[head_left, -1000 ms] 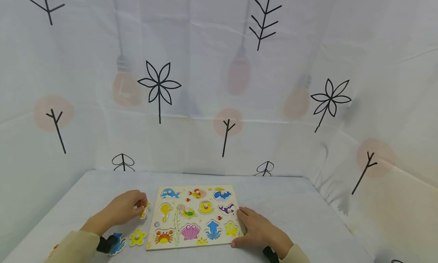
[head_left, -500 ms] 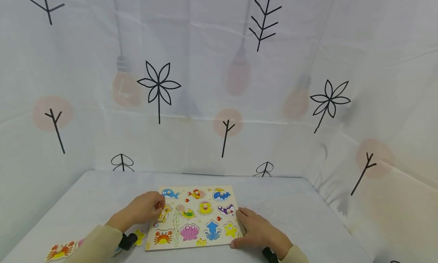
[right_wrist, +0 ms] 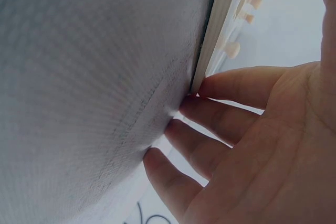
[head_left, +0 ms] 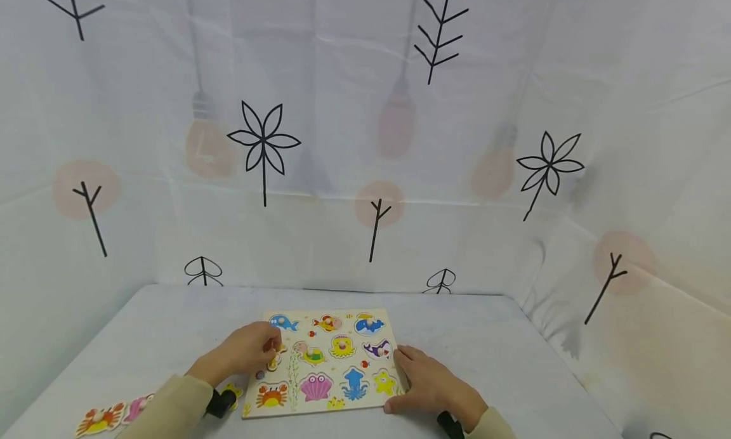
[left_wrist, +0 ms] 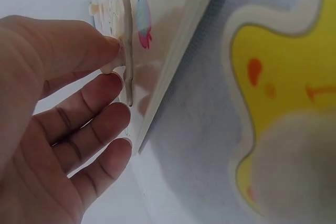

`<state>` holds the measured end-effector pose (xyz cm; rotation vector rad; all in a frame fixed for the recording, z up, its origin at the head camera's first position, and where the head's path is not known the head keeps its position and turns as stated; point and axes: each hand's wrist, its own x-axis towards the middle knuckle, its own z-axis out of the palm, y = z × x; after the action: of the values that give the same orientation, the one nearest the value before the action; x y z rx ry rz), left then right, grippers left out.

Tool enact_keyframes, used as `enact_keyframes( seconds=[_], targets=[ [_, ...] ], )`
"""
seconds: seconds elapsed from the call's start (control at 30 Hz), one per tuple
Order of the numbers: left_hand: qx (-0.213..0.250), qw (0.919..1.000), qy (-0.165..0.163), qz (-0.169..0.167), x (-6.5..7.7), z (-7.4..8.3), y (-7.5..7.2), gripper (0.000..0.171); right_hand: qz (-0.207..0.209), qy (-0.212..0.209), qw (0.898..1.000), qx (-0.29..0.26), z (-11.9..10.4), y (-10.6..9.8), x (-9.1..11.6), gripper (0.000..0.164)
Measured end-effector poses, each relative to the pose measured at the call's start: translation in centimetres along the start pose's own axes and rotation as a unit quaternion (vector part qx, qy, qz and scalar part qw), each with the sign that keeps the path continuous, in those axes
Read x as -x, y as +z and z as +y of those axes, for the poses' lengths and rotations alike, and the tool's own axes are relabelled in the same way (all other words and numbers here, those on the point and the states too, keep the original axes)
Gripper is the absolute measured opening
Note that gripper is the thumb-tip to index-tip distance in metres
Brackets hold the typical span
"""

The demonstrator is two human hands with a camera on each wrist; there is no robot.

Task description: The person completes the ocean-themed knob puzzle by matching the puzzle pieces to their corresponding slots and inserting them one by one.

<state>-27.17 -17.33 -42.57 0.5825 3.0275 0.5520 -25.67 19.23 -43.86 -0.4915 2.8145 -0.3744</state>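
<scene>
Pale wood makes up the puzzle board (head_left: pixel 338 364), lying flat on the white surface (head_left: pixel 468 334) in the lower middle of the frame, its sea-creature shapes set in rows. At its left side, the left hand (head_left: pixel 245 350) has its grip closed between thumb and forefinger on the knob of a yellow-orange piece (head_left: pixel 275 361), held right against the board's left part; whether the piece sits fully down cannot be told. In the left wrist view, the other three fingers are loosely bent beside it. The right hand (head_left: pixel 428 382) lies along the board's right edge, its grip spread, fingers touching the edge and the surface, holding nothing. At the lower left of the head view lie a crab piece (head_left: pixel 101 420) and, just beside it, a pink piece (head_left: pixel 137 408), partly hidden by the left sleeve (head_left: pixel 171 407).
</scene>
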Motion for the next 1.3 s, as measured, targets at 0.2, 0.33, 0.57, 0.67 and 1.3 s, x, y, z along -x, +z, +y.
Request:
enact_keyframes(
  seconds=[0.2,0.33,0.57,0.67,1.3],
  targets=[
    [0.008,0.9999,0.0,-0.011,-0.1,-0.2,0.2,0.01,-0.002,-0.001,1.0,-0.001,0.1,0.0,0.1,0.107],
    [0.012,0.9999,-0.002,-0.012,0.1,-0.3,0.3,0.011,-0.001,-0.005,1.0,0.0,0.1,0.0,0.1,0.106],
    [0.004,0.9999,-0.004,-0.013,0.1,-0.3,0.4,0.009,-0.005,-0.001,1.0,-0.002,0.1,0.1,0.0,0.107],
    [0.007,0.9999,-0.002,-0.012,0.1,-0.2,0.2,0.009,-0.003,0.002,1.0,-0.003,0.1,0.1,-0.1,0.108],
    [0.024,0.9986,-0.045,-0.011,2.1,-1.4,-0.9,0.013,0.002,0.003,1.0,-0.006,-0.1,0.0,0.1,0.107]
  ],
)
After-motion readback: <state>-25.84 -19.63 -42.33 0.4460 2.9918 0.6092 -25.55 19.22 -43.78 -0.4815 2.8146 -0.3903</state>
